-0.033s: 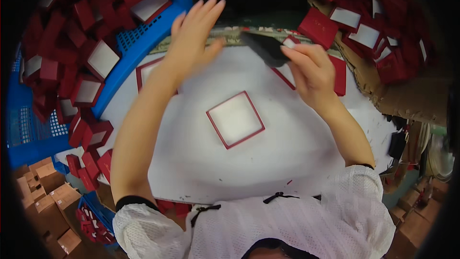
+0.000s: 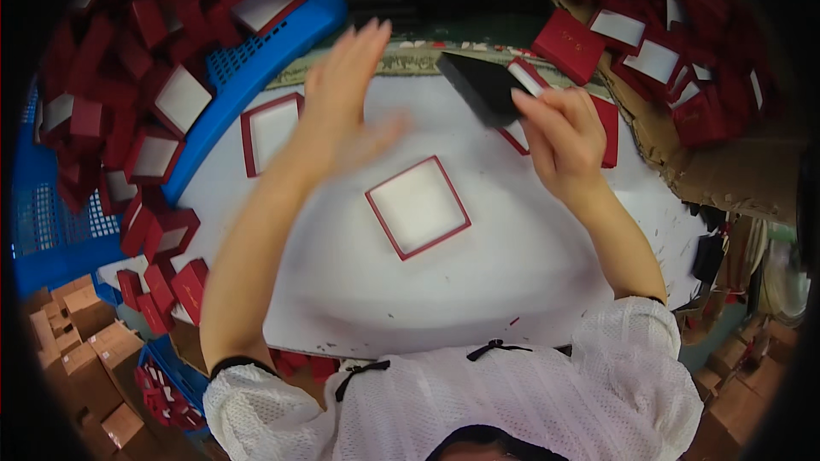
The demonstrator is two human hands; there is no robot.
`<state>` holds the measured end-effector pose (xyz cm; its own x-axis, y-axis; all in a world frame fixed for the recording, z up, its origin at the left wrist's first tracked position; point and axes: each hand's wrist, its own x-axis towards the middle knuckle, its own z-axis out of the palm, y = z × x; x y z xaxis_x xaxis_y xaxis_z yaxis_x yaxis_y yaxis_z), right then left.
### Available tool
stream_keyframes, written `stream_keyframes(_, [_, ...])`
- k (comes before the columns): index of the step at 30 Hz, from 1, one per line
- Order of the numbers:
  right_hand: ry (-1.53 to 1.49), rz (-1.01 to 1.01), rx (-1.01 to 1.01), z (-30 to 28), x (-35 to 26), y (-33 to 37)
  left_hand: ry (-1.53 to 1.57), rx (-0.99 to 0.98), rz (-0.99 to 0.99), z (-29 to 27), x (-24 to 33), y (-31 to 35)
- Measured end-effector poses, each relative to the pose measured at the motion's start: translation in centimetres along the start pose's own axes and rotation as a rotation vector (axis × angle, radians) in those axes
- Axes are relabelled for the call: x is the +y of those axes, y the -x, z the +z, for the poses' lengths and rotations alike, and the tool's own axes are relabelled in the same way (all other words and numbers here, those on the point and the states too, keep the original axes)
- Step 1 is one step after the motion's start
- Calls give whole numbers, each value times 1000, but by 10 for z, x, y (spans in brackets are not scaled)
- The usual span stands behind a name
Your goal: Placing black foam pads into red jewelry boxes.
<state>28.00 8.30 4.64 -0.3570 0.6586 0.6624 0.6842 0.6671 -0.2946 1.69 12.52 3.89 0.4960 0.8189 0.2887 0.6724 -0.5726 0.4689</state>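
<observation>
A square box half with a red rim and white inside [image 2: 418,207] lies in the middle of the white table. Over the table's far left part my left hand [image 2: 346,107] is raised, its fingers stretched out and its thumb blurred, holding nothing. My right hand [image 2: 564,132] pinches a thin black square pad [image 2: 483,90] by its near right corner, tilted above the table. Beyond my left forearm lies another red-rimmed box half [image 2: 272,132], partly covered by the arm. Red box parts [image 2: 608,128] sit behind my right hand, partly hidden by it and the pad.
A blue perforated crate [image 2: 205,154] heaped with red boxes stands at the left, with more red boxes [image 2: 171,235] beside it. At the far right, red boxes [image 2: 649,60] pile up by a cardboard edge [image 2: 666,154]. Brown cartons [image 2: 90,350] stand low at the left.
My left hand has come slightly nearer, uncovering more of the box half at the left. My right hand and the black pad have shifted a little nearer and right.
</observation>
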Motion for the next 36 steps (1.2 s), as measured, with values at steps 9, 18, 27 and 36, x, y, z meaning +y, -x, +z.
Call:
stream_keyframes(9, [-240, -509, -491, 22, -66, 41, 209, 144, -75, 60, 66, 117])
stream_keyframes(18, [175, -35, -319, 0, 8, 37, -227, -295, 30, 15, 76, 112])
stream_keyframes(27, [-1002, 961, -480, 40, -31, 1, 764, 310, 64, 57, 45, 123])
stream_keyframes(36, [-217, 90, -207, 59, -74, 32, 58, -176, 37, 23, 56, 114])
